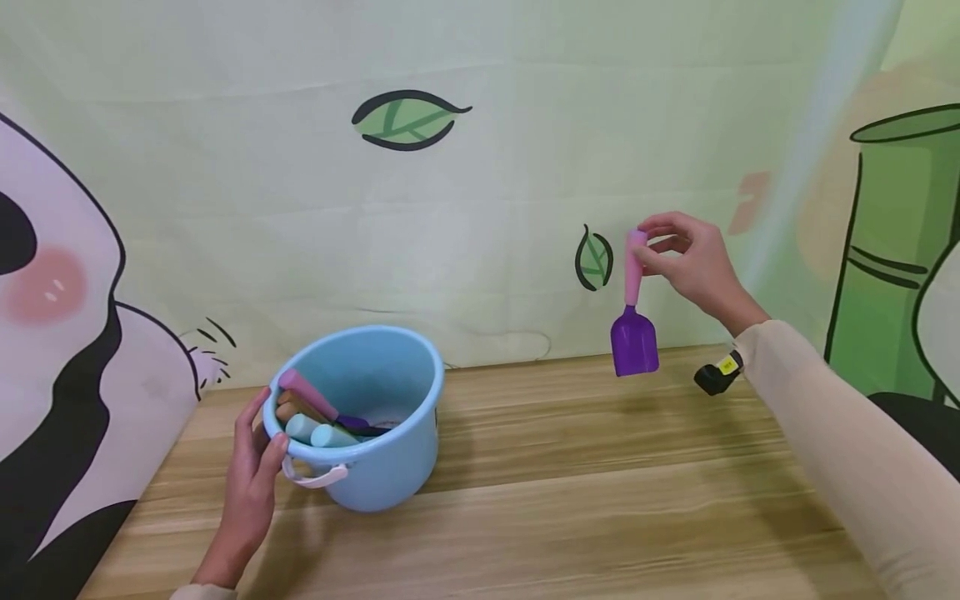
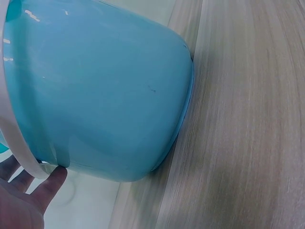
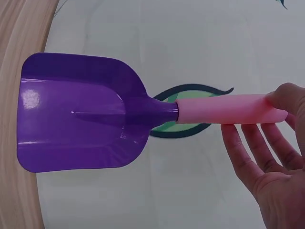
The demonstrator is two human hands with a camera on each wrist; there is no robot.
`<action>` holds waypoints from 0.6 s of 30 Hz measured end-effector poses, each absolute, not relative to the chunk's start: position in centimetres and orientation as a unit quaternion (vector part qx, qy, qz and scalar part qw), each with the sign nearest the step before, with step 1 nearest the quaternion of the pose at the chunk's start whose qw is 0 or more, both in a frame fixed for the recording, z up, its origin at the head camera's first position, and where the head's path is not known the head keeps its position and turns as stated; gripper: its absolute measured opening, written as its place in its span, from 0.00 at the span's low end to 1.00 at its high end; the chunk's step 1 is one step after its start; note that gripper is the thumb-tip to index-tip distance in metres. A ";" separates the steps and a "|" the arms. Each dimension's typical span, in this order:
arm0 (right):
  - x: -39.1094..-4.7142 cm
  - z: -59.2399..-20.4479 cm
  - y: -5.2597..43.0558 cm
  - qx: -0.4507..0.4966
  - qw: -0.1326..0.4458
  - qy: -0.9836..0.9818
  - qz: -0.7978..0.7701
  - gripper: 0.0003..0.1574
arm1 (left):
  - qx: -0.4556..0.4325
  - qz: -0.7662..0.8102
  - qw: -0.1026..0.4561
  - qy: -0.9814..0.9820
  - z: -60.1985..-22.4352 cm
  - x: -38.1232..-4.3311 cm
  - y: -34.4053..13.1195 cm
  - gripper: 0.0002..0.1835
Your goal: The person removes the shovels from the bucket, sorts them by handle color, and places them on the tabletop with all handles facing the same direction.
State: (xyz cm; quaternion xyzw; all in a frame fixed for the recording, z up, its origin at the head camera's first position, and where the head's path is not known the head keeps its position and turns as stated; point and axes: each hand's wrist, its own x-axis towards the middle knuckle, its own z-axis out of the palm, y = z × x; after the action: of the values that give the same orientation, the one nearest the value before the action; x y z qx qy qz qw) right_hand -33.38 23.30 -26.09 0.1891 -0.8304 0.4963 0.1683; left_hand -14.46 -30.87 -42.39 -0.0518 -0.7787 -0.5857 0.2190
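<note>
My right hand [image 1: 701, 262] holds a small toy shovel [image 1: 634, 337] up by the end of its pink handle [image 3: 224, 109]. Its purple blade [image 3: 81, 114] hangs down over the table, close to the wall. On the left, a light blue bucket [image 1: 401, 467] stands upright, my left hand [image 1: 251, 479] gripping its left rim with thumb and fingers. Inside lean a second pink handle [image 1: 307, 393], a brown piece [image 1: 288, 410] and two light blue handle ends [image 1: 330, 436]. Their lower parts are partly hidden by the bucket wall. A white bail [image 1: 318, 479] hangs at the bucket's near side.
The wooden table [image 1: 570, 500] runs back to a pale green cloth [image 1: 510, 208] printed with leaves, a panda and bamboo. A black strap with a yellow label [image 1: 723, 371] hangs at my right wrist. Something black [image 1: 915, 425] lies at the right edge.
</note>
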 end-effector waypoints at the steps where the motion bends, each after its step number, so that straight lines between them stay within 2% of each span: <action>1: -33.4 -26.3 23.5 0.186 0.167 -0.834 0.493 0.26 | -0.051 -0.586 0.219 -0.779 -42.4 -14.5 -30.9 0.32; 18: -33.0 -29.3 26.5 0.154 0.130 -0.860 0.468 0.26 | -0.048 -0.598 0.225 -0.768 -42.4 -14.4 -30.7 0.31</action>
State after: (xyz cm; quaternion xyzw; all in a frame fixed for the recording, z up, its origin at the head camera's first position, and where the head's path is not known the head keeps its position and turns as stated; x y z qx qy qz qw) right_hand -32.96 26.48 -29.26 0.1545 -0.8604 0.4679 0.1302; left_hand -14.35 -30.65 -42.41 -0.0481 -0.7679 -0.5979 0.2249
